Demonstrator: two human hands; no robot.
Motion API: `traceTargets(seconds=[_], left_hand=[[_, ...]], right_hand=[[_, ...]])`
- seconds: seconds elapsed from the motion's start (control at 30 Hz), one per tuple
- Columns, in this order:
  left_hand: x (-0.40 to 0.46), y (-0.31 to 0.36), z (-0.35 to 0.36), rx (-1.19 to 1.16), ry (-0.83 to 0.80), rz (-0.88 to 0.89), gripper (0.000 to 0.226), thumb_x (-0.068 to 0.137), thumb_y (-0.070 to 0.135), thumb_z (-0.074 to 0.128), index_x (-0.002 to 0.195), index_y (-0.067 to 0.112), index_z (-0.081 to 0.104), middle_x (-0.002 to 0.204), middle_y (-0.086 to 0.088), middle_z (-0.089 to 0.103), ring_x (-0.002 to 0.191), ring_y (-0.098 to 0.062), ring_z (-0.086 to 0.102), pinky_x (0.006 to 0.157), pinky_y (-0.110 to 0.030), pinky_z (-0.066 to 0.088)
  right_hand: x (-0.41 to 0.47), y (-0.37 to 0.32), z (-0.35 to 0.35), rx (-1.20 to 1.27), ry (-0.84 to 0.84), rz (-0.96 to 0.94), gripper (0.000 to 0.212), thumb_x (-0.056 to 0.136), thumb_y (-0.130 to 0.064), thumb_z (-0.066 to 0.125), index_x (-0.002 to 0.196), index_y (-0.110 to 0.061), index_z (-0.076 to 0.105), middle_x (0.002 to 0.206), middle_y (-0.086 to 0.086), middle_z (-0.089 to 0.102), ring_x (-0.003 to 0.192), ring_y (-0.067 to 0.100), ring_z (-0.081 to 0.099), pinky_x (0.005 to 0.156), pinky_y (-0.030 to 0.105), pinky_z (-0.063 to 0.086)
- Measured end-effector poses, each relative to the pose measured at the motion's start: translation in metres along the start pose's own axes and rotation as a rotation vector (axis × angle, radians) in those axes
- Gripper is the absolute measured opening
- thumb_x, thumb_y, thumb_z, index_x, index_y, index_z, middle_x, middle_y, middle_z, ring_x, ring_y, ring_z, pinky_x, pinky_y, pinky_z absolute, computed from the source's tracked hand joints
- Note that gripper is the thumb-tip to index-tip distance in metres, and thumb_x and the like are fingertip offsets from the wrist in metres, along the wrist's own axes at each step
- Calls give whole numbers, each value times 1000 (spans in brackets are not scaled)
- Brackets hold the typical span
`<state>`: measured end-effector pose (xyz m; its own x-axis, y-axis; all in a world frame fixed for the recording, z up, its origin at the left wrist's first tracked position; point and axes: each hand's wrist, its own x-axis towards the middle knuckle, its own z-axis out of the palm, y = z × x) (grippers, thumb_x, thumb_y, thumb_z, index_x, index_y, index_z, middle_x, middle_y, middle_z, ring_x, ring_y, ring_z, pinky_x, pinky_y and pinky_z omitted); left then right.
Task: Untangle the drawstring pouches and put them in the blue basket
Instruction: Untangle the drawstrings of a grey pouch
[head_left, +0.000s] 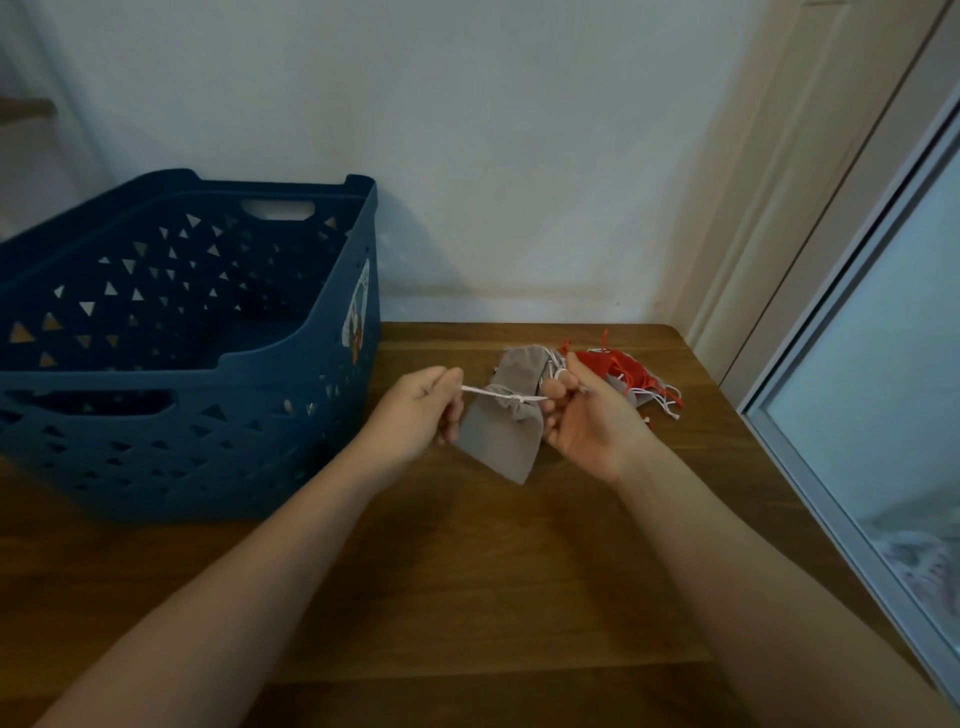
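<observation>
While both hands are up over the wooden desk (467, 571), the left hand (423, 410) has its fingers curled and is pinching one end of a white drawstring (498, 396), so that grip is grasping the cord. The right hand (587, 421) has the other end of the same cord, fingers curled around it near the thumb, so its grip is grasping the cord too. The string runs pretty much taut between the two hands.

Hanging off that string is a grey pouch (501, 441), cinched at its neck where the cord passes through, body drooping down toward the desk between the hands. Can't tell if its bottom corner actually touches the wood.

Just behind it there's a second grey pouch (522, 366) lying on the desk, and its white cords go up by the right hand's fingertips. Right of that sits a little heap of red pouches (623, 371) with red and white strings sticking out, some grey fabric peeking from under them.

The blue basket (291, 364) sits on the desk's left side against the wall (519, 156), just beside the left hand, with triangle cutouts in its sides and a sticker (358, 312) on the side facing the pouches. Nothing of the pouches shows inside it. A window frame (841, 415) runs down the right edge.
</observation>
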<state>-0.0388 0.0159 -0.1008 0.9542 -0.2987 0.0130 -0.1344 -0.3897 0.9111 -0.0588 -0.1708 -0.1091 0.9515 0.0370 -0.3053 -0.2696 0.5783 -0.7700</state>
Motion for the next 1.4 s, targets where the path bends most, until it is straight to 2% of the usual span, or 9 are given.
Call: traceTargets(seconds=[0.2,0.33,0.6,0.73,0.97,1.07,1.17,1.3,1.4], left_hand=[[2,17,4,-150,95,103,28,94,27,53,81,4,63,63,2,53,59,-7,49,60,-23,37],[6,23,8,-158,72,187,28,92,23,57,69,7,61,52,7,53,50,0,48,58,-21,36],[0,23,14,-258,40,89,11,91,26,55,100,21,60,86,7,62,58,3,53,57,-16,42],[0,18,18,-196,-85,3,8,91,25,57,95,19,60,70,6,60,48,-2,45,49,-17,39],[3,20,17,-206,-12,-14,15,94,27,51,90,17,62,69,6,61,61,-8,55,61,-24,42],[4,16,16,-353,0,-106,17,94,28,51,92,16,64,66,6,60,58,-8,51,62,-25,42],[4,15,18,-668,43,-233,20,95,27,51,98,12,64,80,-1,63,59,-8,51,56,-21,41],[5,11,15,-993,70,-307,27,98,31,42,79,15,54,66,2,54,49,-8,44,48,-19,35],[3,11,15,-640,-5,-254,31,99,30,40,75,15,51,60,4,45,49,-9,39,51,-22,34]], right_hand=[[-7,-4,14,-794,-99,-164,16,90,-18,59,102,-12,68,76,-2,61,69,12,53,69,26,48],[-14,-3,29,-1156,-161,-377,9,87,-16,63,84,-22,68,76,4,62,68,13,53,66,27,45],[-14,0,37,-805,4,-521,13,94,-16,51,85,-13,59,65,-2,55,53,6,50,52,19,43],[-8,3,38,-806,18,-553,13,92,-12,55,81,-13,62,74,6,61,69,16,58,67,29,48],[-11,-5,37,-875,-16,-528,19,94,-9,51,107,-16,62,84,9,63,70,6,60,65,16,51],[-11,-1,33,-774,26,-491,20,93,-9,52,110,-20,54,85,16,62,71,12,61,64,22,52],[-10,1,29,-674,87,-448,12,92,-7,53,100,-16,53,73,1,58,62,5,57,56,16,46],[-4,2,20,-406,237,-261,12,92,-6,52,90,-17,56,79,0,63,62,9,49,55,20,41],[-8,-1,18,-361,231,-279,18,93,-4,50,82,-18,54,81,0,66,56,6,44,51,18,36]])
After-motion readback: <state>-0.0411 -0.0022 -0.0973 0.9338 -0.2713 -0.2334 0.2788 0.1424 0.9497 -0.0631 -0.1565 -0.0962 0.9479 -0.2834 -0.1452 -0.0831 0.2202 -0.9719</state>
